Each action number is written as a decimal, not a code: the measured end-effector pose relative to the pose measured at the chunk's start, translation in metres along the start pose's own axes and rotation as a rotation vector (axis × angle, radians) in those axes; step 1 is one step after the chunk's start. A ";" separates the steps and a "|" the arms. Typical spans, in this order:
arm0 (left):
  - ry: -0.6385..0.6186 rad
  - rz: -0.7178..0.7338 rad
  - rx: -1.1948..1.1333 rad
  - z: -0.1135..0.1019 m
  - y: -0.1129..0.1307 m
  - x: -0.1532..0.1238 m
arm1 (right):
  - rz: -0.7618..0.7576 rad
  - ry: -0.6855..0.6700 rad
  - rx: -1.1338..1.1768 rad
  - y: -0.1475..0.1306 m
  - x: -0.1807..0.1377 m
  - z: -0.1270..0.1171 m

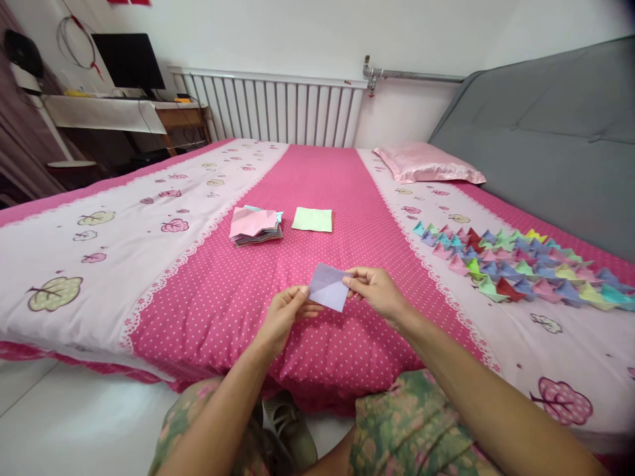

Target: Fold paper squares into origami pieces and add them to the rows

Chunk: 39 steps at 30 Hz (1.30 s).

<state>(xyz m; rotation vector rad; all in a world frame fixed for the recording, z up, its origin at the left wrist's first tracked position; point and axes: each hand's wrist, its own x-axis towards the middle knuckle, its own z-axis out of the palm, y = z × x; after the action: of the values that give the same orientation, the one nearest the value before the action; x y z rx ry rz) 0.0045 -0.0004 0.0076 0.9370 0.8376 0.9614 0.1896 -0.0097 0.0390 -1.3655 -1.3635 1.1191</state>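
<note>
A square of purple paper (328,288) with a slanting line between a darker and a lighter part is held up over the near side of the bed. My left hand (288,314) pinches its left edge between thumb and fingers. At its upper right corner, my right hand (374,289) grips it with the thumb on top. Beyond the hands lies a light green paper sheet (312,219) on the pink cover. To its left rests an uneven stack of coloured paper (255,225), pink on top.
Rows of folded paper boats (526,268) in many colours stand on the right of the bed (317,178). A pink pillow (429,163) lies by the grey headboard (546,125). A radiator (278,109) runs along the wall; a desk with a monitor (129,63) is far left.
</note>
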 end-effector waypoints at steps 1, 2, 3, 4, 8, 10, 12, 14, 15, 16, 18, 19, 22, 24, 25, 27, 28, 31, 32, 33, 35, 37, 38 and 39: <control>0.001 -0.032 -0.046 0.000 0.000 0.000 | 0.004 0.003 -0.007 0.000 0.000 0.000; 0.002 -0.069 -0.086 0.000 0.000 0.000 | 0.010 0.001 -0.012 0.000 0.000 0.000; 0.000 -0.107 -0.115 -0.001 0.001 0.000 | 0.013 -0.003 -0.015 0.000 0.000 0.000; -0.006 -0.142 -0.133 -0.001 0.001 0.000 | 0.012 -0.014 -0.016 0.000 -0.001 0.001; -0.001 -0.221 -0.185 -0.001 0.001 0.000 | -0.024 -0.060 -0.031 -0.001 -0.002 0.003; 0.004 -0.235 -0.224 0.000 0.002 0.000 | -0.053 -0.075 -0.039 -0.001 -0.002 0.003; -0.017 -0.245 -0.253 0.001 0.004 -0.001 | -0.092 -0.095 -0.037 0.000 -0.003 0.003; -0.044 -0.248 -0.267 0.002 0.005 -0.001 | -0.130 -0.104 -0.065 0.000 -0.003 0.003; -0.052 -0.247 -0.269 0.002 0.005 -0.002 | -0.145 -0.104 -0.096 0.001 -0.003 0.003; -0.057 -0.241 -0.269 0.002 0.005 -0.002 | -0.158 -0.097 -0.138 0.001 -0.003 0.003; -0.064 -0.224 -0.260 0.002 0.005 -0.002 | -0.191 -0.072 -0.230 0.001 -0.004 0.003; -0.065 -0.218 -0.254 0.002 0.004 -0.002 | -0.213 -0.064 -0.268 0.000 -0.005 0.003; -0.053 -0.211 -0.241 0.001 0.002 -0.002 | -0.299 -0.073 -0.350 -0.003 -0.007 0.004; -0.052 -0.209 -0.236 0.001 0.000 -0.001 | -0.348 -0.090 -0.391 -0.005 -0.008 0.004; -0.056 -0.207 -0.234 0.000 -0.001 -0.001 | -0.365 -0.093 -0.411 -0.005 -0.009 0.005; -0.066 -0.210 -0.227 0.000 -0.001 0.000 | -0.390 -0.092 -0.443 -0.006 -0.009 0.005; -0.068 -0.213 -0.222 0.000 -0.001 0.000 | -0.401 -0.095 -0.453 -0.007 -0.009 0.005; -0.054 -0.224 -0.200 -0.001 -0.001 0.000 | -0.429 -0.106 -0.484 -0.007 -0.010 0.005; -0.043 -0.228 -0.191 -0.001 -0.002 0.000 | -0.438 -0.109 -0.497 -0.006 -0.010 0.006; -0.031 -0.231 -0.181 -0.002 -0.002 0.001 | -0.447 -0.110 -0.512 -0.006 -0.011 0.006; -0.013 -0.236 -0.163 -0.003 -0.003 0.001 | -0.467 -0.111 -0.538 -0.007 -0.012 0.006; -0.008 -0.234 -0.151 -0.003 -0.003 0.002 | -0.482 -0.116 -0.555 -0.007 -0.013 0.006; -0.008 -0.232 -0.145 -0.003 -0.003 0.002 | -0.486 -0.120 -0.562 -0.007 -0.013 0.006; -0.011 -0.228 -0.137 -0.003 -0.004 0.002 | -0.489 -0.124 -0.568 -0.007 -0.014 0.006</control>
<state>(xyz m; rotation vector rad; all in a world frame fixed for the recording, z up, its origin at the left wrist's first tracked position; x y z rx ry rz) 0.0036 0.0008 0.0030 0.7122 0.8387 0.8045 0.1825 -0.0233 0.0451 -1.2402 -2.0724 0.5087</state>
